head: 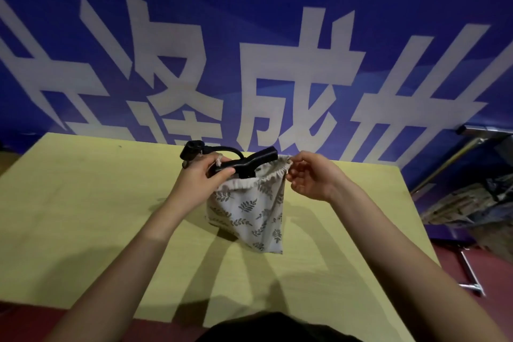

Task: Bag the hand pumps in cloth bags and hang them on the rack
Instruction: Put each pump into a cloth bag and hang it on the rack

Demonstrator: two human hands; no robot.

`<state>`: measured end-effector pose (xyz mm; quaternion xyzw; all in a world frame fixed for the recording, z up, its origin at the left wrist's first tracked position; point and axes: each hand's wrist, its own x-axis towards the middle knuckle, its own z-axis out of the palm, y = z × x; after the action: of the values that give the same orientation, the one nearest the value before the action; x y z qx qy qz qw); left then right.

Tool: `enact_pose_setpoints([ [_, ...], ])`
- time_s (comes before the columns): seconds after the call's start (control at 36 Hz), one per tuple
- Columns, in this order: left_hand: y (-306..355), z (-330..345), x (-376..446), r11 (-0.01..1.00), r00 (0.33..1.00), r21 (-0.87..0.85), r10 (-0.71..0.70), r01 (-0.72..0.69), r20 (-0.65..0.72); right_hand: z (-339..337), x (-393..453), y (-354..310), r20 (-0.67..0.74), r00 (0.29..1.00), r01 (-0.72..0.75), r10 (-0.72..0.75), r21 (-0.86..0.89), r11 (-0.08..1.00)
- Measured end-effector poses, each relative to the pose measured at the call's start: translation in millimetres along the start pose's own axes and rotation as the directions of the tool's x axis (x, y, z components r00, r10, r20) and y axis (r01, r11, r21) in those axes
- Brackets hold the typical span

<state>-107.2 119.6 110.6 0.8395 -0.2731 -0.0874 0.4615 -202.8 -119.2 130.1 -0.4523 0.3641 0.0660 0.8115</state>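
While the cloth bag stands just above the middle of the yellow table, with its gathered mouth up toward twelve o'clock, the step in hand looks like the bagging itself: a black hand pump lies across the mouth with its handle still outside. Its hose curls out toward ten o'clock, ending in a black nozzle head. At nine o'clock of the bag mouth, the left hand is curled around the pump handle, and a bit of drawstring shows at its fingers. At three o'clock of the mouth, the right hand pinches the rim of the bag between thumb and fingertips, holding it open. How much of the pump is already inside cannot be told, since the cloth hides it. The next move likely calls for tucking handle and hose down past the gathered rim, then drawing the cord tight. No rack can be made out for certain; metal legs stand at four o'clock.
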Motion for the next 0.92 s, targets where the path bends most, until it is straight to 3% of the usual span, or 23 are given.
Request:
enact_pose_setpoints([
  [0.08, -0.4, -17.4, 0.6, 0.994, 0.998, 0.107, 0.023, -0.029, 0.061, 11.3, -7.6, -7.7, 0.008, 1.000, 0.006, -0.005, -0.116, 0.993],
  [0.17, -4.4, -27.2, 4.2, 0.977, 0.986, 0.209, -0.066, 0.034, 0.152, 19.8, -11.6, -11.8, -0.007, 1.000, 0.030, -0.030, -0.051, 0.998],
  [0.25, -5.6, -29.5, 9.1, 0.975, 0.979, 0.221, -0.024, -0.021, 0.201, 32.7, -17.0, -14.4, -0.056, 0.977, 0.192, -0.208, -0.210, 0.959],
  [0.31, -3.7, -30.2, 12.6, 0.960, 0.973, 0.260, 0.043, -0.103, 0.225, 44.9, -24.9, -14.5, -0.073, 0.936, 0.288, -0.344, -0.405, 0.868],
  [0.39, 3.6, -30.7, 17.8, 0.941, 0.971, 0.291, 0.115, -0.174, 0.209, 58.6, -34.4, -16.4, -0.079, 0.865, 0.380, -0.496, -0.542, 0.750],
  [0.53, 19.4, -17.1, 22.4, 0.890, 0.906, 0.175, 0.423, -0.421, 0.025, 65.1, -44.9, -25.3, -0.021, 0.751, 0.478, -0.660, -0.672, 0.566],
  [0.58, 27.4, -13.0, 22.1, 0.943, 0.944, -0.051, 0.329, -0.329, -0.004, 64.0, -45.0, -31.1, -0.016, 0.735, 0.464, -0.678, -0.718, 0.519],
  [0.64, 28.6, -11.9, 25.5, 0.959, 0.968, -0.209, 0.222, -0.194, 0.120, 58.9, -42.2, -35.5, -0.021, 0.784, 0.434, -0.621, -0.697, 0.571],
  [0.72, 29.6, -12.0, 29.1, 0.981, 0.917, -0.117, 0.186, -0.154, 0.354, 49.3, -39.2, -35.5, -0.032, 0.866, 0.370, -0.499, -0.630, 0.683],
  [0.81, 29.6, -11.0, 32.5, 0.974, 0.897, -0.139, 0.217, -0.176, 0.385, 39.9, -37.0, -31.7, -0.069, 0.910, 0.308, -0.408, -0.545, 0.779],
  [0.92, 28.9, -17.7, 41.4, 0.982, 0.927, -0.067, 0.187, -0.174, 0.324, 27.7, -38.4, -26.7, -0.068, 0.931, 0.292, -0.360, -0.454, 0.842],
])
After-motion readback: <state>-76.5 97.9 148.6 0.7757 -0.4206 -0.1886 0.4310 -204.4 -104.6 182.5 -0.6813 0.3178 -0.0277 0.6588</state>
